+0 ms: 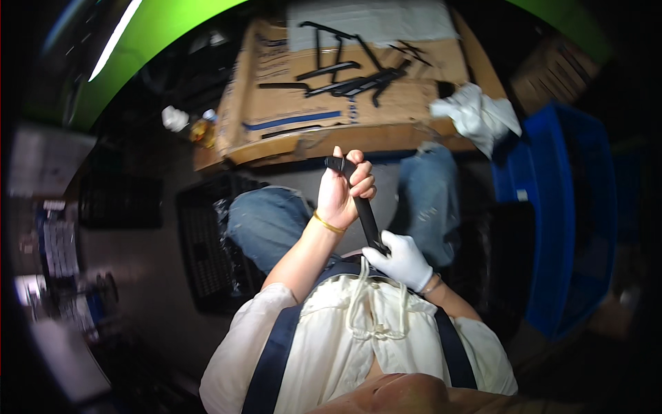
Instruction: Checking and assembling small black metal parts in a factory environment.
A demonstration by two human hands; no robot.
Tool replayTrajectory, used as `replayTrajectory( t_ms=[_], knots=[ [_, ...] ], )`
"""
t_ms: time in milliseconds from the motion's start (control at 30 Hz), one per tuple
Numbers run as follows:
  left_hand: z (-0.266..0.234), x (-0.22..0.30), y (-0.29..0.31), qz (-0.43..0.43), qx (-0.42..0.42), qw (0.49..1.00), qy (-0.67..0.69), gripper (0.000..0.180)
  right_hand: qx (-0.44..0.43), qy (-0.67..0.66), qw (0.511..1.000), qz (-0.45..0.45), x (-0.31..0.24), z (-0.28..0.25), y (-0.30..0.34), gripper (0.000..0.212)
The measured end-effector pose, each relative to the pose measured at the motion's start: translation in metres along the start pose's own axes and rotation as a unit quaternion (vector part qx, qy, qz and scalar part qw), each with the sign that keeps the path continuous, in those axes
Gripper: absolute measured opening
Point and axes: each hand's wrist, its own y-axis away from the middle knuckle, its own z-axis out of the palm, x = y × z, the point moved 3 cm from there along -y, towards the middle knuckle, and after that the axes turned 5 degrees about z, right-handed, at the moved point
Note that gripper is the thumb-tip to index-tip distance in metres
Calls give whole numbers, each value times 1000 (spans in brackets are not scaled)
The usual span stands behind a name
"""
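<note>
A black bar [367,219] with a short bent end slants across the space above my lap. My left hand [339,190], bare with a yellow bangle at the wrist, wraps its fingers round the bar's upper part near the bend. Lower down and to the right, my right hand [403,262] in a white glove closes on the bar's other end, its thumb along it. That end is partly hidden by the glove. Several similar black bars [352,84] lie in a loose heap on the cardboard-covered table ahead.
Flattened cardboard [283,103] covers the table, with a pale sheet [372,24] at its far side. A crumpled white cloth [476,114] hangs over its right corner. Blue bins [552,221] stand at my right, a black crate [207,241] at my left.
</note>
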Motion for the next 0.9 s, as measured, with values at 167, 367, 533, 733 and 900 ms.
replayTrajectory(
  t_ms=[167,367,533,733,900],
  knots=[
    [-16,-80,-3,-173,17,911,-373,47,212,-142,965,67,21,-41,7,31],
    [-5,-93,-5,-175,-87,847,-495,42,391,-211,882,159,61,-117,34,29],
    [-25,-90,3,-192,-72,850,-485,39,453,-257,834,183,68,-125,41,29],
    [-46,-87,19,-159,-60,852,-494,37,420,-245,858,166,92,-117,39,32],
    [-59,-74,22,-132,-19,843,-522,34,474,-307,784,259,142,-160,66,36]
  ],
)
